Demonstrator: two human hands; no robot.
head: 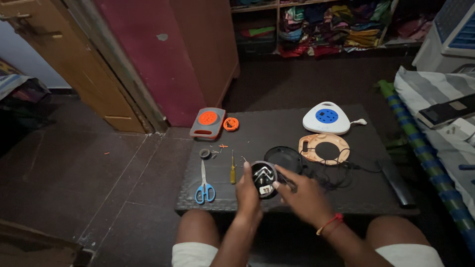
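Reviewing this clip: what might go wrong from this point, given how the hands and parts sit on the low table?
1. The left hand props the round black part near the table edge; it could slip off.
2. The right hand pokes a thin tool inside; in this dim light it might jab the left fingers.
3. Small bits lie loose beside the scissors and yellow screwdriver; they may get knocked off.

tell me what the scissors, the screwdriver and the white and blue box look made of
Scissors: blades look like bare metal, pale and shiny; handles look like blue plastic. Screwdriver: thin metal shaft, yellow handle, probably plastic. White and blue box: smooth, moulded, faintly glossy shell, likely plastic.
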